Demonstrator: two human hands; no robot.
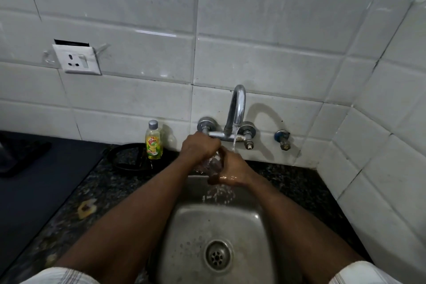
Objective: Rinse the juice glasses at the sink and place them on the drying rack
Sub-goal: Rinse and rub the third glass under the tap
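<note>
A clear juice glass [213, 163] is held over the steel sink [184, 226], just below the chrome tap [237, 108]. My left hand [199, 147] covers its upper end and my right hand [231, 172] wraps its lower side; most of the glass is hidden between them. Water runs from the spout onto my right hand and splashes down into the basin. No drying rack is in view.
A yellow dish soap bottle [154, 140] stands on the dark granite counter left of the tap, beside a black round object [129, 157]. A wall socket [77, 59] sits on the white tiles. A blue-capped valve [282, 139] juts out right of the tap.
</note>
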